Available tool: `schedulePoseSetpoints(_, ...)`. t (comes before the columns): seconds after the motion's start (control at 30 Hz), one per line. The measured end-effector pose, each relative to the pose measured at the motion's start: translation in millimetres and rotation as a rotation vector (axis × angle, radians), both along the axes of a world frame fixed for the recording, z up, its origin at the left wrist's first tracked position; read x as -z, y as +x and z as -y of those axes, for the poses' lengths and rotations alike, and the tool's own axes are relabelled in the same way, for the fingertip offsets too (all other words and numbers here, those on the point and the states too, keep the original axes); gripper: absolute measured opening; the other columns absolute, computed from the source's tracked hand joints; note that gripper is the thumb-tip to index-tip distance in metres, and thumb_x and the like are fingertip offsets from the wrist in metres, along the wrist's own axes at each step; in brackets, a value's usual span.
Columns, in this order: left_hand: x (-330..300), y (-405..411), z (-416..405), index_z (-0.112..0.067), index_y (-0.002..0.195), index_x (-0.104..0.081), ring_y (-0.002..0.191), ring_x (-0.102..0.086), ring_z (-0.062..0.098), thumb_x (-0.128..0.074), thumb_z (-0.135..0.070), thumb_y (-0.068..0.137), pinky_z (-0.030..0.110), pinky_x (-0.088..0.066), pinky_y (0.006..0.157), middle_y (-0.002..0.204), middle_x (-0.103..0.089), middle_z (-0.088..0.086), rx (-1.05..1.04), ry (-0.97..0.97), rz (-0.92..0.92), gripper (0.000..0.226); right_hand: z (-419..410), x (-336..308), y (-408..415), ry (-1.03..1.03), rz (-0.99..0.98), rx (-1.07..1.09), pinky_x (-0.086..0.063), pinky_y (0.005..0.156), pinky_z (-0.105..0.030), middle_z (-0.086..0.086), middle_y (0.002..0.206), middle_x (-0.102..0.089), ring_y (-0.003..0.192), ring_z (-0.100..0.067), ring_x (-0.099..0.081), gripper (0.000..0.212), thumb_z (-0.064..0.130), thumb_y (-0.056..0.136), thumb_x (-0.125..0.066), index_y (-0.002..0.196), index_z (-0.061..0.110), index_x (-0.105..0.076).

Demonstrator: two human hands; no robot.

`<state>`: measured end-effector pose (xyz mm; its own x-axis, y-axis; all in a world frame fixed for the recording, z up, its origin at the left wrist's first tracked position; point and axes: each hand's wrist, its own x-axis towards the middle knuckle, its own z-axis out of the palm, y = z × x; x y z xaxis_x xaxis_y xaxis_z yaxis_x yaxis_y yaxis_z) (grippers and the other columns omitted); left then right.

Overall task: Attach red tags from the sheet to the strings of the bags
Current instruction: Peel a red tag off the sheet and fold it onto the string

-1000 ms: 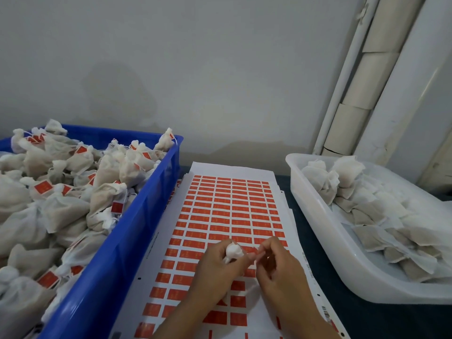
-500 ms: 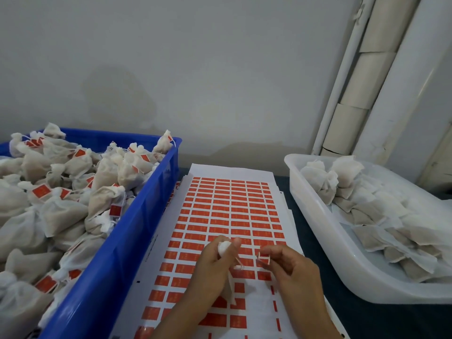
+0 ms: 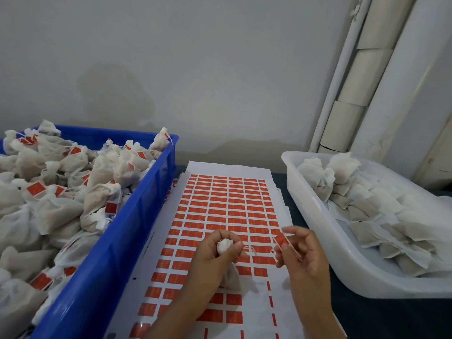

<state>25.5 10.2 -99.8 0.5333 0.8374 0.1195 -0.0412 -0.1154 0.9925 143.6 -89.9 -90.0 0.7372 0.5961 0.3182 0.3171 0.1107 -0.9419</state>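
Left hand (image 3: 215, 255) grips a soft, light bag (image 3: 226, 247) by its gathered neck; right hand (image 3: 297, 253) pinches a flimsy red tag (image 3: 280, 240) against the thin string (image 3: 252, 249).

Small white bag (image 3: 225, 245) held upright over the sheet (image 3: 227, 206), red tag (image 3: 281, 240) peeled free.

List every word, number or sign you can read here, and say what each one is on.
None can be read.
Red tags on the sheet: faint marks, too small and blurred.
Red tag pinched by the right hand: print blurred.
Tags on the bags in the blue crate: faint print, unreadable.
Sheet's left margin: small dark marks, too small to read.
White tub: no text visible.
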Motion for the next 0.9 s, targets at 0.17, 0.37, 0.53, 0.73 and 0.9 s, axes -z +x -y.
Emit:
schedulePoseSetpoints(0.17,-1.8,0.4,3.9,-0.018,0.086,-0.063,0.072,-0.064,-0.001,-0.063,-0.021,0.084,0.003,-0.045,0.058,0.072,-0.068,-0.014,0.016,0.023,0.038,0.003,2.4,-7.6,-2.3,0.066,0.004,-0.026,-0.05,0.06,-0.01,0.004,0.089,-0.069,0.076,-0.006,-0.067,0.028,0.031,0.076,-0.059,0.103,0.029,-0.057)
schedulePoseSetpoints(0.37,-2.6,1.4,6.6,-0.018,0.087,-0.063,0.072,-0.063,-0.002,-0.063,-0.021,0.084,0.004,-0.046,0.06,0.073,-0.067,-0.016,0.05,0.071,0.052,0.004,-0.5,-2.8,-4.6,-0.086,0.063,-0.117,-0.054,0.081,-0.021,0.013,0.099,-0.067,0.09,-0.006,-0.063,0.04,0.049,0.064,-0.06,0.103,0.037,-0.059)
schedulePoseSetpoints(0.53,-2.5,1.2,7.1,-0.02,0.084,-0.063,0.078,-0.062,0.0,-0.064,-0.021,0.083,0.005,-0.046,0.061,0.075,-0.065,-0.016,0.076,0.088,0.06,0.001,-1.5,-2.0,-4.9,-0.217,0.282,-0.079,-0.043,0.074,-0.003,0.034,0.11,-0.047,0.096,0.007,-0.054,0.042,0.052,0.067,-0.061,0.107,0.05,-0.049)
schedulePoseSetpoints(0.73,-2.5,0.6,7.3,-0.022,0.082,-0.063,0.082,-0.061,0.001,-0.065,-0.019,0.083,0.006,-0.047,0.062,0.077,-0.065,-0.016,0.09,0.099,0.049,0.003,0.6,-3.1,-2.0,-0.223,0.306,-0.084,-0.044,0.086,-0.016,0.024,0.108,-0.049,0.101,-0.004,-0.053,0.02,0.049,0.066,-0.059,0.084,0.041,-0.058)
schedulePoseSetpoints(0.9,-3.0,0.4,7.5,-0.021,0.081,-0.063,0.081,-0.065,0.008,-0.066,-0.019,0.082,0.008,-0.048,0.064,0.077,-0.066,-0.012,0.112,0.112,0.052,0.004,1.0,0.8,-0.5,-0.202,0.271,-0.072,-0.043,0.082,-0.013,0.017,0.103,-0.051,0.099,-0.003,-0.053,0.015,0.041,0.071,-0.062,0.078,0.028,-0.062)
